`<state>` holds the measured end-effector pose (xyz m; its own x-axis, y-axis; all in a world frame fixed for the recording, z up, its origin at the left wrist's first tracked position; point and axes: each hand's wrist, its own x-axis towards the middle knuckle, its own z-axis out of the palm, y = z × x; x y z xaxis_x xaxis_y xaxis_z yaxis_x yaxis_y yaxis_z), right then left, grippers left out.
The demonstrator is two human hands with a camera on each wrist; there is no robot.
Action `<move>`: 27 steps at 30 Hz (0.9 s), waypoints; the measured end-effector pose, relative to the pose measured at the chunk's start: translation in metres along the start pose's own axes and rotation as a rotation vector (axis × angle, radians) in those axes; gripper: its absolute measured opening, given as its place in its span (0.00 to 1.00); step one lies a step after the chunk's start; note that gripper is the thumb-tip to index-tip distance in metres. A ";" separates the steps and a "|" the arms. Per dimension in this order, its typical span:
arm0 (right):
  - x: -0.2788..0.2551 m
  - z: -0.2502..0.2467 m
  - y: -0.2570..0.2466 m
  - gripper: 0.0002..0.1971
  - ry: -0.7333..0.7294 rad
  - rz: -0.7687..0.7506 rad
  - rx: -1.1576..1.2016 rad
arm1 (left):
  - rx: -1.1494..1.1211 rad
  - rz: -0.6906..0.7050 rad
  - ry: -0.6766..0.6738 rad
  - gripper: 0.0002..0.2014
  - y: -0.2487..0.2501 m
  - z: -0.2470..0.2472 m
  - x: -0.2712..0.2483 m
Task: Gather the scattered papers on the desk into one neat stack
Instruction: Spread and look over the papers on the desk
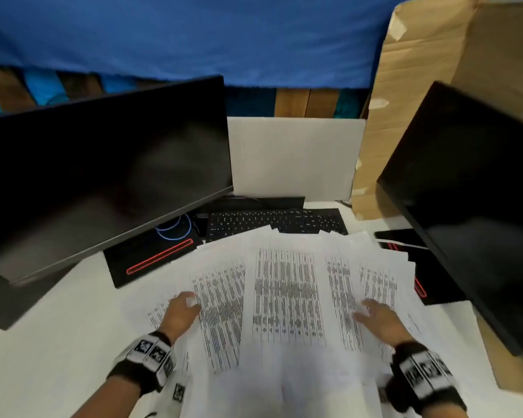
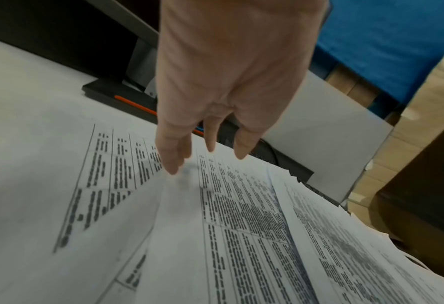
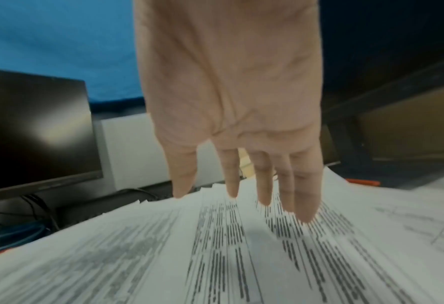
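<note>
Several white printed papers [image 1: 287, 297] lie fanned out and overlapping across the white desk [image 1: 58, 342] in front of me. My left hand [image 1: 183, 309] is over the left side of the spread, fingers straight, its fingertips [image 2: 173, 166] touching a sheet [image 2: 215, 236]. My right hand [image 1: 375, 318] is over the right side, fingers straight and slightly spread. In the right wrist view those fingertips [image 3: 305, 216] reach down to the papers [image 3: 215, 257]. Neither hand grips a sheet.
A dark monitor [image 1: 103, 164] stands at the left on a black base with a red stripe [image 1: 154, 257]. A second monitor [image 1: 471, 206] stands at the right. A black keyboard [image 1: 272, 221] lies behind the papers, partly covered. Cardboard [image 1: 435, 86] leans at the back right.
</note>
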<state>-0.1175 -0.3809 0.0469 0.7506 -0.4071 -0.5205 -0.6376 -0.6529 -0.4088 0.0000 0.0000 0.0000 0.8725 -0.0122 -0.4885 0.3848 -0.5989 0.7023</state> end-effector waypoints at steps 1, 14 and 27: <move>0.009 0.001 -0.002 0.33 0.014 0.024 0.040 | 0.023 -0.036 0.026 0.25 0.000 0.002 0.004; 0.060 0.028 -0.029 0.47 0.071 0.258 0.128 | -0.168 -0.159 0.093 0.30 0.011 0.014 0.015; 0.052 0.054 -0.075 0.31 -0.080 -0.058 0.472 | -0.368 -0.006 -0.199 0.26 0.022 0.052 0.026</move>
<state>-0.0400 -0.3184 0.0097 0.7835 -0.3155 -0.5354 -0.6179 -0.3047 -0.7248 0.0153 -0.0552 -0.0244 0.8083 -0.1856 -0.5587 0.5034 -0.2743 0.8194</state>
